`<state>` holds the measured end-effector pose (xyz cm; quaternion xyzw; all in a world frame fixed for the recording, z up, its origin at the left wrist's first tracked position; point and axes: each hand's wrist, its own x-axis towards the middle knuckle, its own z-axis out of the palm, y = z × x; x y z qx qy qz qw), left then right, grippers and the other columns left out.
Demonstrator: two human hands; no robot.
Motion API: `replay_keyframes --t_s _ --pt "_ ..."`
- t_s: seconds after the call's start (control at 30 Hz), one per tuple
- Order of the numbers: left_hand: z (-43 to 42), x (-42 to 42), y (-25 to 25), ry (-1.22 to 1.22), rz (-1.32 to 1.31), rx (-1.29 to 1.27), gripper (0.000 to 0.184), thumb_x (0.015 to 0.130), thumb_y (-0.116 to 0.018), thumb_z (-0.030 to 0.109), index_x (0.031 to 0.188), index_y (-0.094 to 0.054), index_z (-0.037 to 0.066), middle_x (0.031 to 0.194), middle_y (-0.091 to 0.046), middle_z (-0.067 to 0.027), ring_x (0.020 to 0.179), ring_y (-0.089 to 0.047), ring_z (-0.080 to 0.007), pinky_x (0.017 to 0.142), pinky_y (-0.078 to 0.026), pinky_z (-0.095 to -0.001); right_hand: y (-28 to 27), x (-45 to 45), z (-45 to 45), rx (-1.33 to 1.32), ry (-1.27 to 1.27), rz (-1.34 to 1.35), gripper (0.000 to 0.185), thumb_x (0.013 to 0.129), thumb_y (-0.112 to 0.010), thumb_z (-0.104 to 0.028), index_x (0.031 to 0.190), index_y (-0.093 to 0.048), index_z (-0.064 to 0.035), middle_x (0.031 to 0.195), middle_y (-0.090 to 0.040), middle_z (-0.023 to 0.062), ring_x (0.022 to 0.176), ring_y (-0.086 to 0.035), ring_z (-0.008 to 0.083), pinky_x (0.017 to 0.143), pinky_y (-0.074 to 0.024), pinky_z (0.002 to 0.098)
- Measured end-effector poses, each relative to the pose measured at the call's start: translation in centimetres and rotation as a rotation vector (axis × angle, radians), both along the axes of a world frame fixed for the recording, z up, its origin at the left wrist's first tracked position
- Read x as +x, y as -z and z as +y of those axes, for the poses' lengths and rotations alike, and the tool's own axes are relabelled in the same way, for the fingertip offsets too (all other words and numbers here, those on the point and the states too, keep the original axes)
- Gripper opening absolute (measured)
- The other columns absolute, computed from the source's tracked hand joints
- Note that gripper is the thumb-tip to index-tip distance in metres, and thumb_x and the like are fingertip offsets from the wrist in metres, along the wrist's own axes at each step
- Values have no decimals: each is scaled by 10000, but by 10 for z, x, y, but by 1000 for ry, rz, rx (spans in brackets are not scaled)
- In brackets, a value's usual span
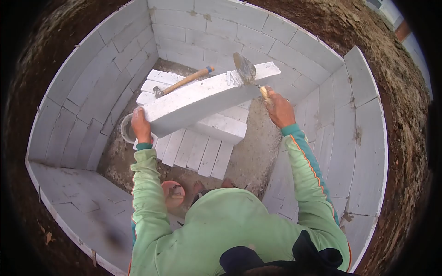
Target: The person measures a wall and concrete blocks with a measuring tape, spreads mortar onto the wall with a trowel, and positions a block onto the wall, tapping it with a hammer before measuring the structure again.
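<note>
A long, pale lightweight concrete block (pixel 202 103) lies tilted across a stack of similar blocks (pixel 198 149). My left hand (pixel 141 126) is wrapped around its near left end. In my right hand (pixel 280 109) is the wooden handle of a trowel (pixel 246 69), whose mortar-smeared blade rests at the block's upper edge near its right end. Wet grey mortar (pixel 234 78) marks the top face just left of the blade. Behind the block, a hammer (pixel 186 82) with a wooden handle lies over the stack, its head to the left.
Block walls (pixel 221 34) enclose me on all sides, with soil (pixel 407 106) outside them. A grey bucket (pixel 127 129) stands left of the stack, partly hidden by my left hand. An orange bucket (pixel 173 192) sits near my feet on the dirt floor (pixel 251 156).
</note>
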<state>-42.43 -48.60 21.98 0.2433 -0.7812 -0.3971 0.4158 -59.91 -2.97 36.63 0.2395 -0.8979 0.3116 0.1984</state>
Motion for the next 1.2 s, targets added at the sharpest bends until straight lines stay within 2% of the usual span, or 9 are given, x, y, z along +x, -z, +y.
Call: replay_keyframes --t_s 0.07,0.13,0.37,0.57,0.77,0.87,0.97,1.07,1.2 --pt "-9 -2 7 3 -32 -94 307 1040 -430 163 1121 -646 -40 1161 -676 -223 1079 -629 -407 937 -476 -428 -7 -1 7 359 34 -278 563 948 -665 -167 1485 -493 -151 1346 -639 151 1175 -632 378 974 -511 440" --pt "-5 2 3 -4 -94 -179 299 1036 -433 154 1122 -645 -38 1167 -675 -226 1087 -626 -409 941 -477 -434 -28 2 1 286 18 -181 552 948 -662 -168 1477 -505 -153 1319 -646 149 1152 -635 384 964 -513 442" --pt "-6 1 5 -20 -60 -178 306 1037 -428 160 1098 -637 -55 1161 -667 -231 1085 -614 -428 950 -473 -448 -26 -1 -19 -433 -18 374 519 947 -654 -243 1454 -539 -240 1225 -668 121 1035 -657 373 879 -537 452" --pt "-4 -5 2 -2 -29 -142 339 1043 -427 185 1108 -639 -71 1159 -668 -242 1092 -614 -434 960 -468 -451 -18 -25 1 499 41 -232 494 970 -621 -272 1453 -537 -210 1307 -660 112 1108 -651 370 927 -530 433" --pt "-6 2 6 -31 -95 -199 340 1044 -428 190 1128 -649 -55 1173 -672 -240 1098 -617 -430 959 -470 -442 -43 2 -21 -244 -29 199 501 935 -673 -166 1422 -557 -141 1278 -671 121 1133 -651 347 964 -521 393" --pt "-5 2 5 -33 -79 -150 336 1044 -434 188 1135 -651 -51 1175 -672 -244 1084 -623 -434 957 -475 -446 -44 17 -26 -296 -134 243 514 926 -682 -130 1423 -554 -122 1289 -665 131 1151 -647 339 974 -514 383" --pt "-2 1 2 -24 -72 -115 313 1040 -443 166 1134 -653 -47 1168 -673 -249 1060 -632 -437 944 -488 -455 -40 16 -24 -107 -333 35 521 925 -681 -127 1430 -553 -138 1274 -664 135 1119 -653 346 951 -522 391" --pt "-7 2 5 7 -94 -137 314 1044 -443 164 1131 -647 -58 1165 -672 -248 1061 -631 -430 940 -484 -449 -61 8 -24 569 10 -285 565 929 -669 -70 1471 -513 -83 1304 -653 177 1179 -655 287 995 -498 362" --pt "-8 2 11 -20 -119 -185 356 1062 -428 195 1142 -632 -85 1181 -668 -249 1099 -617 -414 966 -458 -428 -58 30 -35 200 5 57 605 912 -688 -114 1486 -506 -168 1219 -672 141 1080 -667 339 901 -531 408"
